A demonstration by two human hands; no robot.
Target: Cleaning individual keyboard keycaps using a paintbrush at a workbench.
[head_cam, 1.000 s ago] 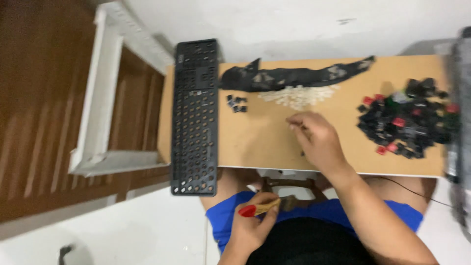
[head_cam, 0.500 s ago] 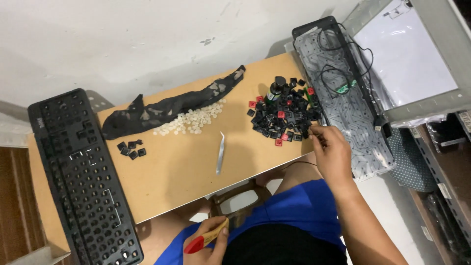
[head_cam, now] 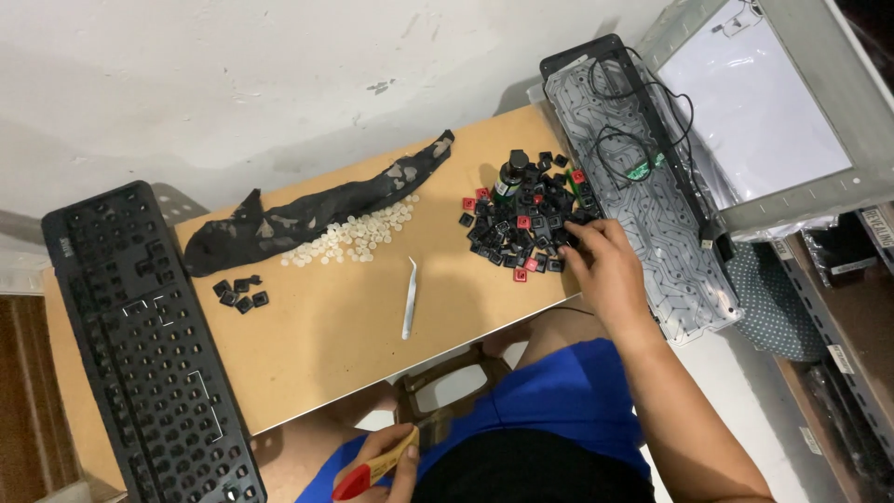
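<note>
— Two hands busy: the left hand (head_cam: 384,463) grips a red-tipped tool (head_cam: 372,469) down in the lap.

— And the right hand (head_cam: 603,268), fingers curled into the keycaps (head_cam: 521,226); I'd guess some get knocked off the tabletop (head_cam: 335,321) edge.

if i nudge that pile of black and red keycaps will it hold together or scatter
Probably scatters: the keycap pile is loose small pieces heaped unevenly. Each looks light and hard, so likely slides on the smooth board. The right hand touches its edge.

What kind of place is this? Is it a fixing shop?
Probably a small keyboard repair bench. A black keyboard lies on the wooden table, the right hand reaches into a pile of loose keycaps, and tweezers lie nearby.
</note>
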